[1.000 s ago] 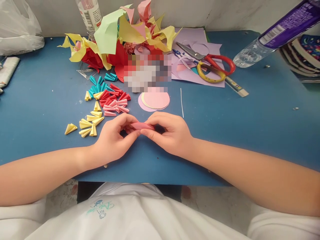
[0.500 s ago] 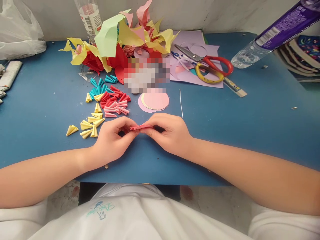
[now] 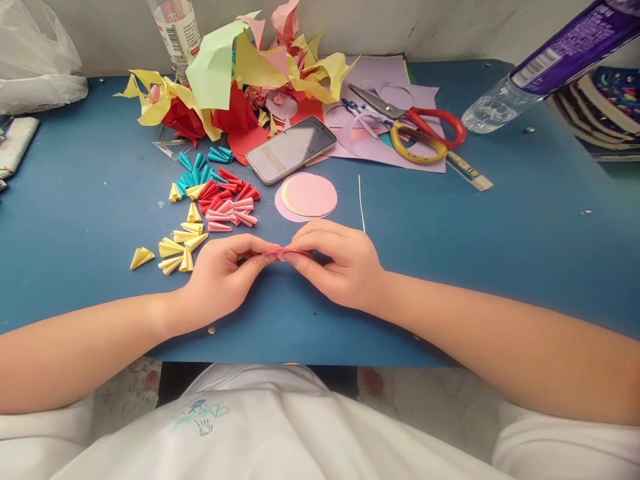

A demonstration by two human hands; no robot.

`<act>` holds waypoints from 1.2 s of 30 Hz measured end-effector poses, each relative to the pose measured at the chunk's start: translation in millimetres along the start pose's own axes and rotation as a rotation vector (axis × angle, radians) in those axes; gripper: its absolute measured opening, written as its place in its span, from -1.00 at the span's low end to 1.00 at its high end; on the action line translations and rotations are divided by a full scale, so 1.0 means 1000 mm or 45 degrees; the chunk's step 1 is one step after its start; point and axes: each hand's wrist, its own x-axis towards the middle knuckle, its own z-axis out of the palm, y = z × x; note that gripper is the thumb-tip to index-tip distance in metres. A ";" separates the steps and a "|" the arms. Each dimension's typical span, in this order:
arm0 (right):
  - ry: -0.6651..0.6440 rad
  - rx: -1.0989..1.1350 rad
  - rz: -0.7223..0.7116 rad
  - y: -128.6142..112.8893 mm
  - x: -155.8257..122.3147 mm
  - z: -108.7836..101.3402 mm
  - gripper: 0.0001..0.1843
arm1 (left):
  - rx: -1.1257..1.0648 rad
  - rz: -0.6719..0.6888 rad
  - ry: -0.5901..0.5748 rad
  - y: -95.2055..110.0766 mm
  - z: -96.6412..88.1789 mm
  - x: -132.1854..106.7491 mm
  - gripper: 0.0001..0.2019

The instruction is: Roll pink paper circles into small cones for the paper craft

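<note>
Between both hands is a thin folded piece of pink-red paper [image 3: 286,251], pinched by thumbs and fingers above the table's near half. My left hand [image 3: 225,275] is closed on its left end; my right hand [image 3: 340,261] grips its right end. Fingers hide part of the paper. Just beyond my right hand lies a small stack of paper circles [image 3: 311,195], pink on top with cream and lilac beneath. Near my left hand are several small rolled paper cones: yellow [image 3: 171,247], pink [image 3: 233,212], red [image 3: 218,197] and teal [image 3: 194,176].
A phone [image 3: 292,149] lies behind the circles. Paper flowers [image 3: 210,73] and a bottle [image 3: 176,33] are at the back. Scissors [image 3: 420,127] rest on lilac paper [image 3: 430,100], near a leaning purple-labelled bottle [image 3: 530,67]. A thin white stick [image 3: 361,203] lies right of the circles.
The fingers have shifted slightly on the folded paper, the right hand's fingers reaching a little further over it. The phone, blurred out before, now shows plainly.
</note>
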 end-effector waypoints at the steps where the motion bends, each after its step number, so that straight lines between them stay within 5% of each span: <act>1: 0.005 0.006 -0.008 0.000 0.000 0.000 -0.88 | 0.010 0.011 -0.005 -0.001 0.000 0.000 -0.73; 16: -0.131 -0.090 -0.128 0.010 0.001 -0.002 -0.86 | 0.057 0.060 -0.039 -0.002 -0.002 0.002 -0.80; 32: -0.064 0.001 -0.209 0.002 0.005 -0.008 -0.82 | 0.088 0.088 -0.144 0.003 -0.002 0.004 -0.80; 36: -0.054 -0.242 -0.190 0.018 0.006 -0.014 -0.73 | 0.092 0.122 -0.169 0.002 -0.001 0.003 -0.86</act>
